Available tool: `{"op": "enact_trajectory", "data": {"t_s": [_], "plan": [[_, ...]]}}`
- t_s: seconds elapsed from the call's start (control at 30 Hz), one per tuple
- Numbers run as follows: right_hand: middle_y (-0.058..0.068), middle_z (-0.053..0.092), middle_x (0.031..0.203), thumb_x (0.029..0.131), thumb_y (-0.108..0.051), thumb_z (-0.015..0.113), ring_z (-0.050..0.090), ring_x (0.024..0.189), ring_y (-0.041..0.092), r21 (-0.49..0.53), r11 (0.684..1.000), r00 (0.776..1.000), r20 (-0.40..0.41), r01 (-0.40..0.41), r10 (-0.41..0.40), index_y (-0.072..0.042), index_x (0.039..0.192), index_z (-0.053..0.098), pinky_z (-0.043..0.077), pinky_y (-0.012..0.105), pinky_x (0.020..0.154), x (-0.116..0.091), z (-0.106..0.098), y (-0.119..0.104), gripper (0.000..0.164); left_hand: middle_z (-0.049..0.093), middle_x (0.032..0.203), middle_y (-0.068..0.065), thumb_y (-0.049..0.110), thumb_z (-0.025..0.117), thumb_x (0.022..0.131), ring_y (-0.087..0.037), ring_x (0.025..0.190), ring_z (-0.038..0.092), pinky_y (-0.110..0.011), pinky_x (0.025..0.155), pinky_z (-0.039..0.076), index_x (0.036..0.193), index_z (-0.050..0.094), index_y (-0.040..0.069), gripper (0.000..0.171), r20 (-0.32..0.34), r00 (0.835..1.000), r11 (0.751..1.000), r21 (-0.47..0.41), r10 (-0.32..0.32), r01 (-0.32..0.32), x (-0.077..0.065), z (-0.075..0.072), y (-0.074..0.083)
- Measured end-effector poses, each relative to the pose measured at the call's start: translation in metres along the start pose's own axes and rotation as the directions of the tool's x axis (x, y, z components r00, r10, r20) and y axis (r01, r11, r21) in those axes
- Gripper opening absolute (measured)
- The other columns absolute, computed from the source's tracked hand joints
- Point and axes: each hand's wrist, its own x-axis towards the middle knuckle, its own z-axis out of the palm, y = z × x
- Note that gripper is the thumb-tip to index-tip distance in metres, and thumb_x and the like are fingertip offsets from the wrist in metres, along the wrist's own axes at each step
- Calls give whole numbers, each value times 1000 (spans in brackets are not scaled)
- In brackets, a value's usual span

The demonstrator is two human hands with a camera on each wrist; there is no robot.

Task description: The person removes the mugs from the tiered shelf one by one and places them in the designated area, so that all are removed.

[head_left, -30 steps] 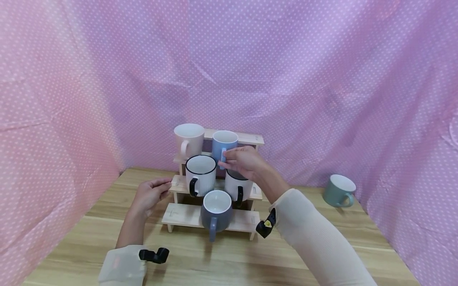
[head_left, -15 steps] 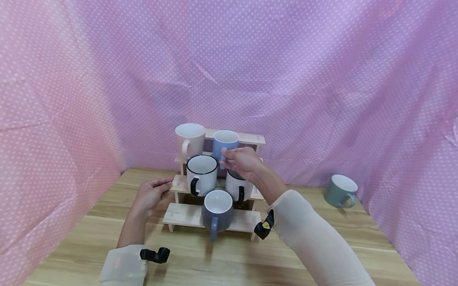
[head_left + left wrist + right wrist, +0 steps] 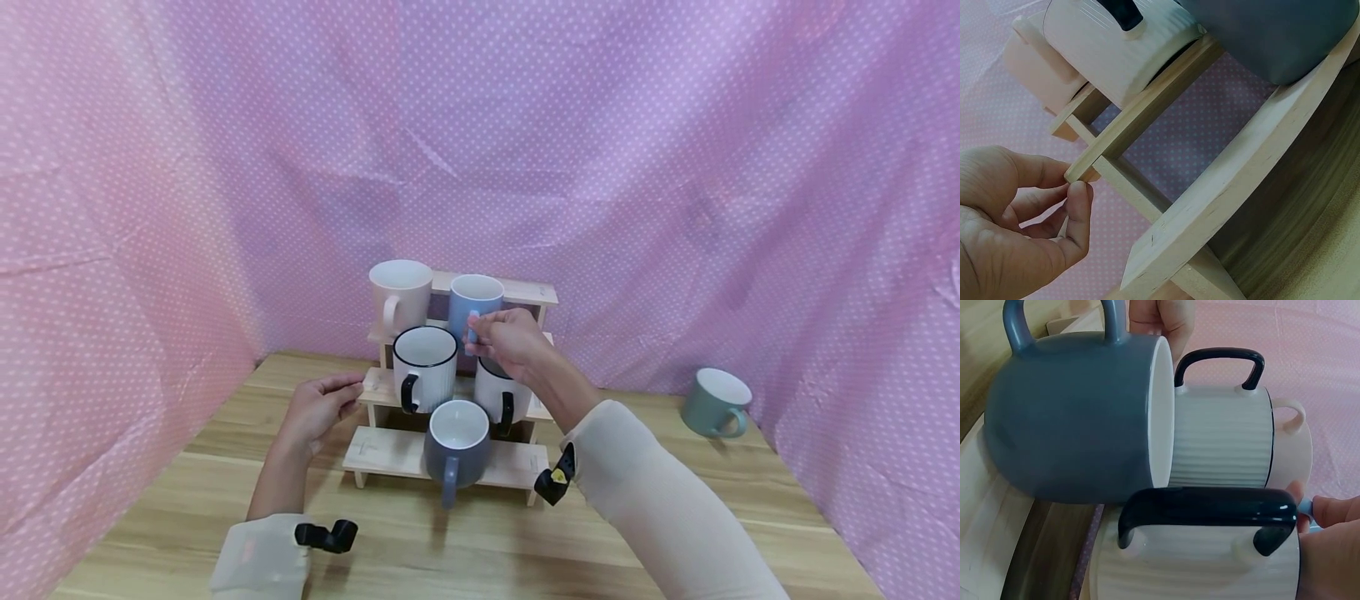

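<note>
A tiered wooden rack [image 3: 375, 450] stands on the table with mugs on its steps. My left hand [image 3: 317, 410] pinches the left end of the middle step between thumb and fingers, plain in the left wrist view. My right hand [image 3: 513, 340] pinches the handle of a light blue mug [image 3: 477, 288] upright at the upper part of the rack. Left of that mug sits a pale pink mug [image 3: 408, 302]. Below them are two ribbed white mugs with black handles, the left one [image 3: 431, 377] and the right one [image 3: 495, 392], partly hidden by my right hand. A grey mug [image 3: 465, 454] occupies the lowest step.
A green mug [image 3: 708, 404] stands apart at the right of the wooden table [image 3: 637, 517], close to the back curtain. Pink dotted cloth [image 3: 480, 150] hangs behind and on both sides. The white mug's black handle [image 3: 1210, 506] lies close to my right wrist camera.
The whole scene has shifted very slightly rightward in the head view. Both hands keep their holds, and the mugs stay in their places on the rack.
</note>
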Motion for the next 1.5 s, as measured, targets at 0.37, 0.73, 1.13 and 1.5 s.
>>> {"op": "enact_trajectory", "data": {"t_s": [0.37, 0.73, 1.13, 1.5], "plan": [[13, 60, 96, 107, -8, 53, 60, 89, 19, 8, 999, 999, 22, 47, -47, 13, 109, 61, 57, 25, 82, -5, 0, -5, 23, 65, 100, 3, 5, 62, 102, -2, 85, 61, -18, 80, 58, 139, 52, -14, 42, 6, 1000, 1000, -6, -8, 8, -1, 1, 1], [13, 59, 93, 108, -7, 50, 59, 88, 20, 31, 993, 992, 46, 114, -116, 5, 97, 58, 55, 27, 83, -12, -4, -24, 18, 65, 101, 3, 5, 62, 102, -2, 85, 61, -17, 80, 58, 138, 52, -14, 42, -2, 1000, 1000, -1, -2, 2, -2, 2, 4], [13, 58, 100, 108, -8, 51, 61, 93, 21, 5, 991, 991, 21, 132, -133, 5, 99, 57, 56, 32, 94, -18, -21, -38, 17, 66, 102, 3, 4, 64, 101, -2, 86, 62, -17, 79, 58, 138, 54, -13, 42, -12, 1000, 1000, -2, -6, 6, -2, 1, 0], [9, 59, 99, 109, -9, 49, 61, 92, 20, -12, 985, 984, 23, 174, -174, 5, 100, 55, 55, 27, 91, -27, -56, -48, 17, 65, 105, 2, 6, 62, 103, -3, 87, 60, -16, 78, 57, 138, 53, -13, 41, 15, 1000, 1000, -2, 7, -7, -5, -1, 0]]}}
